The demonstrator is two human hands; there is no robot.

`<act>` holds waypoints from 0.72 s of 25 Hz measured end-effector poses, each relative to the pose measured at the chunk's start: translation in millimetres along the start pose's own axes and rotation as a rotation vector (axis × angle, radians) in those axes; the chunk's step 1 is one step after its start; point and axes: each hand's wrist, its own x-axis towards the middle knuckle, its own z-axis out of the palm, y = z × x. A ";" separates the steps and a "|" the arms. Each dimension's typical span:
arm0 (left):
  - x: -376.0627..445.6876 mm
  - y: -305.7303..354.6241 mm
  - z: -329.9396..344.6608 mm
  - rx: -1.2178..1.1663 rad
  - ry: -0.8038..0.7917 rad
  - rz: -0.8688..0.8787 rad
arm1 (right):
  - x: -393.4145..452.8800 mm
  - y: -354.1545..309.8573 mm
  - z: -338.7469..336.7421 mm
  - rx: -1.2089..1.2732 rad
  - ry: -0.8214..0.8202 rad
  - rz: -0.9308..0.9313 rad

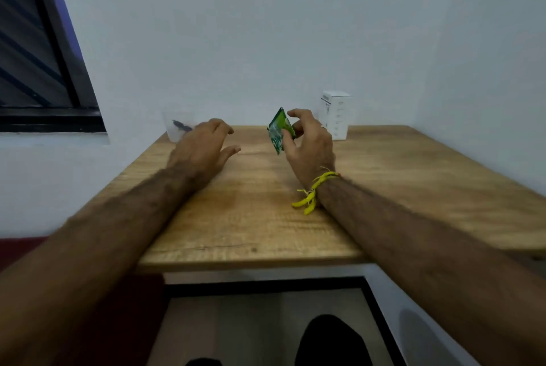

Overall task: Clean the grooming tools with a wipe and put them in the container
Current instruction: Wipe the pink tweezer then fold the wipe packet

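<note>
grip: our right hand pinches a small green packet between thumb and curled fingers, holding it on edge above the table; our left hand holds nothing, its fingers loosely spread and a little bent.
right arm: we reach it forward from the lower right, forearm low over the wood, wrist bent up, palm turned toward the left hand. a yellow thread band is tied at the wrist, its loose ends hanging down.
left arm: we stretch it from the lower left across the table's near left corner, palm down, the hand just above the surface, thumb pointing toward the packet.
packet: tilted, upper corner leaning away from us, clear of the tabletop, apart from the left hand.
container: a clear cup stands at the far left edge of the table, just behind our left hand, with a dark tool inside; it is blurred, so we cannot tell what tool.
box: a white carton stands upright at the far edge against the wall, just behind our right hand.
</note>
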 end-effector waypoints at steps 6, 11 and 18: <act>-51.4 112.8 -41.5 -0.242 0.237 0.061 | -40.3 -35.2 -82.6 0.068 0.205 -0.008; -112.2 211.4 -24.2 -0.295 0.632 0.402 | -112.2 -25.9 -182.9 0.019 0.458 -0.004; -199.9 339.0 119.8 -0.551 -0.211 0.361 | -294.6 56.2 -266.7 -0.175 0.569 0.467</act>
